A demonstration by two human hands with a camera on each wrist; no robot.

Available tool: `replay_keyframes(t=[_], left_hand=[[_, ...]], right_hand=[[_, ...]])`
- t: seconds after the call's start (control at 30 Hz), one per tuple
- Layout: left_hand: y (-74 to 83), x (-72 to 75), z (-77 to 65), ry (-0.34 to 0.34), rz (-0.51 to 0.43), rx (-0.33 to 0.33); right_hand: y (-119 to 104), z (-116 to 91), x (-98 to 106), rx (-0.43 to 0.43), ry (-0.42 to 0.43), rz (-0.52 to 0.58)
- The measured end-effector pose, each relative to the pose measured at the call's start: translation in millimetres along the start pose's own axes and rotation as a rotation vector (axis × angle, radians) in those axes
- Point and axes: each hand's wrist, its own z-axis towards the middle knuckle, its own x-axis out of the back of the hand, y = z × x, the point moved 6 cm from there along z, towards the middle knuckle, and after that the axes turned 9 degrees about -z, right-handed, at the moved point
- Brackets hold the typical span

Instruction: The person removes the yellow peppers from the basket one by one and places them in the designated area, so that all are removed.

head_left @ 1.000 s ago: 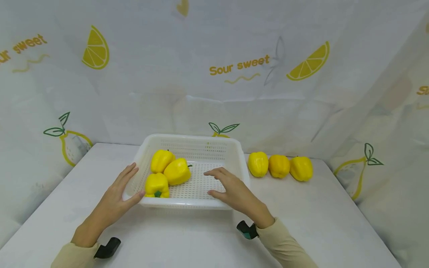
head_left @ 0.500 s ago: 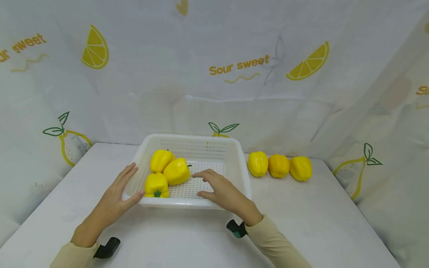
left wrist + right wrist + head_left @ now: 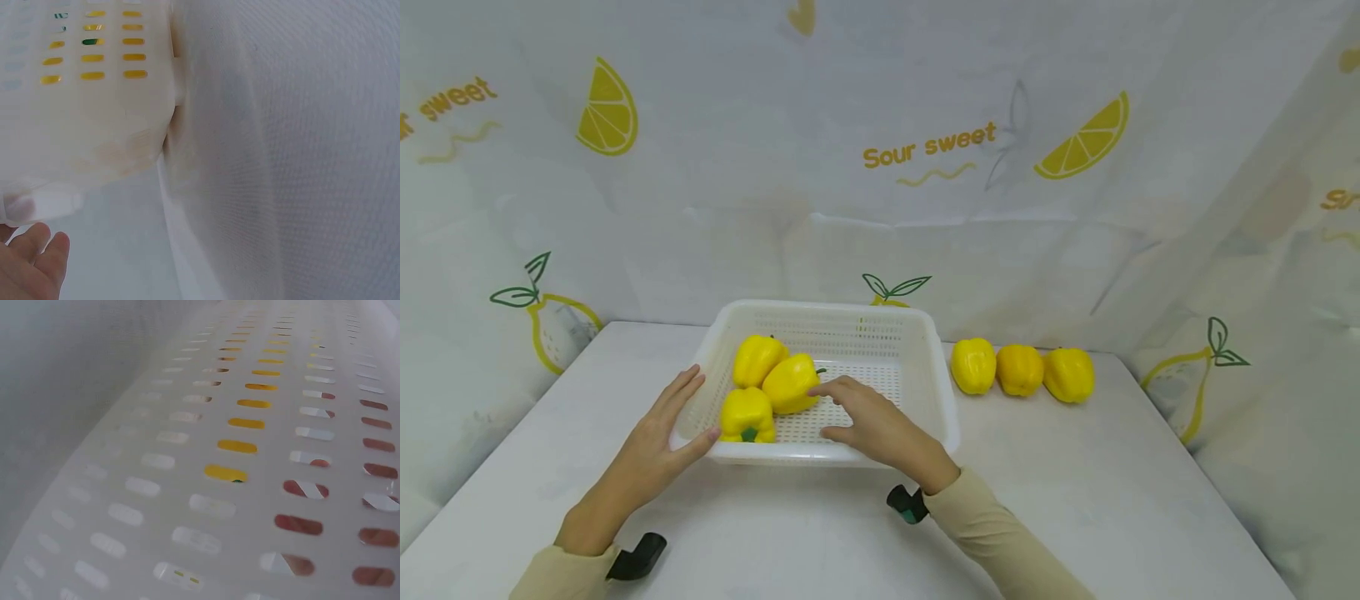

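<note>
A white slotted plastic basket (image 3: pixel 925 375) holds three yellow bell peppers on its left side: one at the back (image 3: pixel 758 360), one in the middle (image 3: pixel 790 385) and one at the front (image 3: pixel 747 414) with its green stem toward me. My left hand (image 3: pixel 651 446) rests at the basket's left front corner, thumb by the rim and fingers along the outer side. Over the basket, my right hand (image 3: pixel 880 421) reaches in from the front right with fingers spread, fingertips overlapping the middle pepper's right side. In the right wrist view, the slotted basket wall (image 3: pixel 250 519) hides most of that hand.
Three more yellow bell peppers stand in a row right of the basket: a left one (image 3: pixel 973 367), a darker middle one (image 3: pixel 1020 371) and a right one (image 3: pixel 1069 375). A white cloth with lemon prints (image 3: pixel 760 242) hangs behind the white table (image 3: pixel 820 533).
My right hand has moved left across the basket, from its bare right half to the middle pepper. The left hand and all the peppers have stayed in place.
</note>
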Motion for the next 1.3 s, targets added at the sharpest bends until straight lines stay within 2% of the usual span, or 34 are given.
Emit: replay_keyframes(t=[0.27, 0.63, 1.3], left_hand=[[2.1, 1.1, 0.2, 0.007, 0.008, -0.001], [2.7, 0.5, -0.4, 0.014, -0.005, -0.012], [4.4, 0.8, -0.3, 0.004, 0.002, 0.003]], right_hand=[[-8, 9, -3, 0.028, -0.003, -0.072], [-14, 21, -6, 0.071, 0.007, -0.064], [-26, 35, -17, 0.073, -0.042, -0.165]])
